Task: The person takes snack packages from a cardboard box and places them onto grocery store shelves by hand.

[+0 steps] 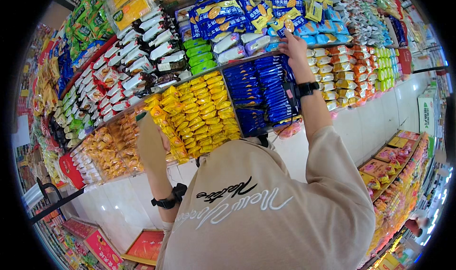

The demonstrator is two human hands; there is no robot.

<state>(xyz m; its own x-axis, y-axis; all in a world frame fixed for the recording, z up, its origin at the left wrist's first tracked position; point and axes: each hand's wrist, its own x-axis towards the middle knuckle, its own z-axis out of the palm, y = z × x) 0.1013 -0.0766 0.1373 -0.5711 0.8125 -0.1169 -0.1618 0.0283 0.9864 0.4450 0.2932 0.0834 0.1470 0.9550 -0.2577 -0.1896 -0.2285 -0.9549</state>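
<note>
My right hand (294,48) reaches to the display's upper tier, its fingertips at the lower edge of a blue-and-yellow waffle biscuit packet (290,20). Whether the fingers grip that packet is unclear. Below the right wrist stand tight rows of blue packets (272,86) in a clear-walled bin. My left hand (154,133) is low at the left, beside a column of yellow wrapped snack packets (172,136). Its fingers curl towards these and are partly hidden, so a hold cannot be made out. More yellow packets (206,110) fill the bin to its right.
White-and-black packets (153,35) and green packets (200,58) occupy the upper tier. Orange-and-white packets (343,70) lie to the right. A snack shelf (395,163) stands across the tiled floor (374,117). Red boxes (142,247) sit behind at lower left. A person (416,225) is far off.
</note>
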